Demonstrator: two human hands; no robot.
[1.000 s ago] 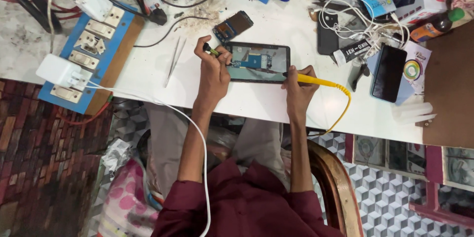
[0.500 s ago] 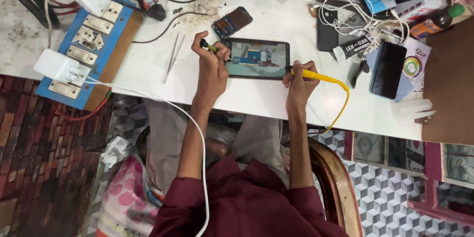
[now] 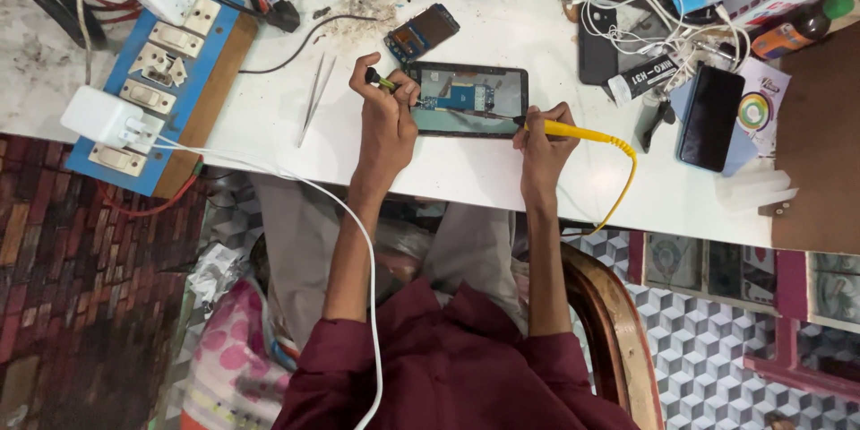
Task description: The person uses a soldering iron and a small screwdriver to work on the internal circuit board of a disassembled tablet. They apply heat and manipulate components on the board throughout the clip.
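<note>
A: How were your hands set at that moment?

B: Your left hand point(image 3: 387, 121) was curled nearly shut, fingers pinched round a small green-handled tool point(image 3: 383, 82), with the tip at the left end of the opened phone point(image 3: 468, 98). Your right hand point(image 3: 543, 139) was closed round the yellow soldering iron point(image 3: 573, 132), and its dark tip reached in over the lower right part of the phone's insides.

A: And where did the phone lie against your hands?

B: It lay flat on the white bench point(image 3: 269, 116), long side across, directly between your two hands. The left hand touched its left end and the right hand sat just beside its lower right corner.

A: What did you count around it?

B: One opened phone under work. One smaller phone part point(image 3: 421, 33) lay tilted just above its upper left corner. One black phone point(image 3: 709, 116) lay face up well to the right, near a tangle of white cables point(image 3: 645, 13). One pair of tweezers point(image 3: 313, 98) lay to the left of your left hand, apart from it. One blue switchboard point(image 3: 148, 81) lay at the far left with a white charger point(image 3: 103, 116) plugged into it. The iron's yellow cord point(image 3: 623, 179) looped off the bench edge beside your right wrist.
</note>
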